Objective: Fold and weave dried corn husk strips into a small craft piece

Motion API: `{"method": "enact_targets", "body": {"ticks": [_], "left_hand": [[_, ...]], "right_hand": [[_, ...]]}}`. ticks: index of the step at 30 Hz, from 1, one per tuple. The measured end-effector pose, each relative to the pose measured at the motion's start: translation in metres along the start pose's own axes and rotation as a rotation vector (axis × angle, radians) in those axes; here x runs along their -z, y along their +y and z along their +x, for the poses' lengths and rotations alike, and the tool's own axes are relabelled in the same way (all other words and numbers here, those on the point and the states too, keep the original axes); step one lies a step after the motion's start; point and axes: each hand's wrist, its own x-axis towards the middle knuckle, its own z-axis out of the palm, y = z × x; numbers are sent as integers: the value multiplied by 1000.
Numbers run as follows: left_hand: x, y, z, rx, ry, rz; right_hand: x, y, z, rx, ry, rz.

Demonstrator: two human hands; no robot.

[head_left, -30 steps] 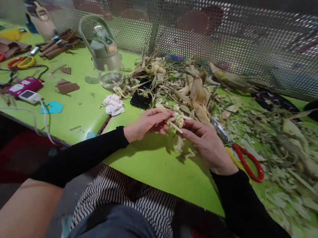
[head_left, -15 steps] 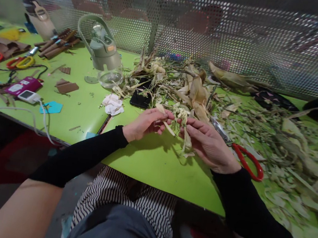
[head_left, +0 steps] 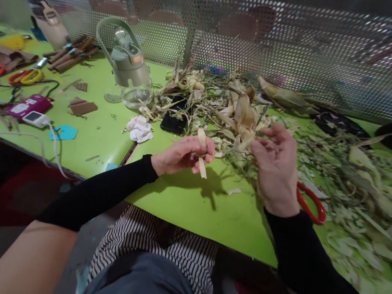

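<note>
My left hand [head_left: 184,154] is closed on a pale strip of dried corn husk [head_left: 201,156], which hangs down over the green table [head_left: 188,204]. My right hand [head_left: 276,164] is raised further right, at the near edge of a heap of dried husks and leaves [head_left: 234,106]. Its fingers are curled and loosely apart, and I see nothing held in them. Both arms wear black sleeves.
Red-handled scissors [head_left: 310,202] lie just right of my right hand. A black phone [head_left: 173,123] and a crumpled white tissue [head_left: 140,128] lie left of the heap. A grey-green fan [head_left: 125,54], a glass dish [head_left: 136,96], tools and cables stand at left. Perforated metal screen behind.
My hands have parted. The right hand let go of the husk bundle and moved up and right to the heap. The left hand keeps one strip.
</note>
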Motion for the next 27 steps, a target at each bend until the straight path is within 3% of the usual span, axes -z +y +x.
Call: {"method": "enact_targets", "body": {"ticks": [1,2,5,7,13,19,22,27], "left_hand": [[0,0,-1,-8,-33,-7],[0,0,-2,-11,-57,-12],[1,0,-3,-11,-46,-9],[1,0,-4,-13,-10,-1],[0,-1,-3,-72,72,9],[-5,0,2,56,218,-9],[-7,-1,1,104,201,-31],[-5,-1,-1,70,64,-45]], "right_hand": [[-1,-4,-2,28,42,-29],[-3,-10,-5,48,-3,-52],[-10,-22,-14,59,-335,-98],[-15,-25,-17,39,-450,-83],[-18,-18,-18,-16,-351,3],[-20,-21,-21,26,-249,-46],[-21,-25,-21,57,-247,-119],[-20,-32,-22,68,-266,-124]]}}
